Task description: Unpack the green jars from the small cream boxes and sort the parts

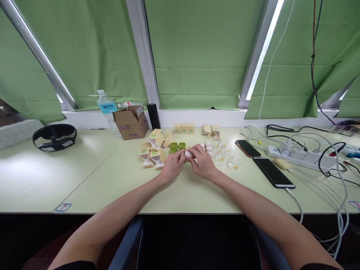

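Observation:
My left hand (173, 165) and my right hand (204, 164) meet over the middle of the table. Between their fingertips they pinch a small pale pink rounded piece (188, 154), whose kind I cannot make out. Just behind my left hand sit small green square trays (174, 145). More pale pink pieces (208, 147) stand beyond my right hand, partly hidden by it. To their right are several clear plastic cups (222, 152) with something yellow inside. Left of my left hand, several small cream-coloured boxes (155, 138) stand with their flaps open.
Three small boxes (184, 129) stand in a row at the back, with two open boxes (206, 130) beside them. A brown carton (131, 123), water bottle (107, 108) and black headband (55, 137) are leftward. Two phones (274, 172), a power strip (302, 157) and cables lie rightward.

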The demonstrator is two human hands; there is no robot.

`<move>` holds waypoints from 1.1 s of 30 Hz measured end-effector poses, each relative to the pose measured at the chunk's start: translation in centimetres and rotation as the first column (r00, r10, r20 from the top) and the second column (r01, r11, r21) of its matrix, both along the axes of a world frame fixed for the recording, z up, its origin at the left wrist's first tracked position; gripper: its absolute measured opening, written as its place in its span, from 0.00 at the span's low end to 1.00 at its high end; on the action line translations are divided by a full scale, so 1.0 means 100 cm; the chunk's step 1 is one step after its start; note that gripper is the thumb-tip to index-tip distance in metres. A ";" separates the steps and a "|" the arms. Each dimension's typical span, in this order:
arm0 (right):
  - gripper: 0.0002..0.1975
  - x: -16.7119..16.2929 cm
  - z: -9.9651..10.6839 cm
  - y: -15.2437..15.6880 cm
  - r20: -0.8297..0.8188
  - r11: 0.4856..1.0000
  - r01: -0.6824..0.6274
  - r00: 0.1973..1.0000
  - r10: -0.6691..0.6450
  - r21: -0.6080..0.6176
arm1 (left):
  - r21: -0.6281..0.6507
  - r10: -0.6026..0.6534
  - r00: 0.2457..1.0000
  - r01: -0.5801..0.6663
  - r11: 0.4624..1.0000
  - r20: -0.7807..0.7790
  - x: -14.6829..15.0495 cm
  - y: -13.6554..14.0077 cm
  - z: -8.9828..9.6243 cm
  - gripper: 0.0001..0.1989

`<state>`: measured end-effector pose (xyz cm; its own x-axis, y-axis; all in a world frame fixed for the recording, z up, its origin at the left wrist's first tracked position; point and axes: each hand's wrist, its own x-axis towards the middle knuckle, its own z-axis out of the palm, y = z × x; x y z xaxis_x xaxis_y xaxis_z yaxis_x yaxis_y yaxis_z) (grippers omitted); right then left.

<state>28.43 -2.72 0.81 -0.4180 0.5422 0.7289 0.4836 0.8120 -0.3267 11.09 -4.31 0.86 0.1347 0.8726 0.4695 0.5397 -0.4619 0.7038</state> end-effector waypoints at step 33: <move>0.09 0.070 0.065 0.011 0.442 0.881 0.399 0.858 -0.262 -0.253 | -0.023 -0.082 0.928 0.096 0.995 0.364 -0.009 0.008 0.003 0.27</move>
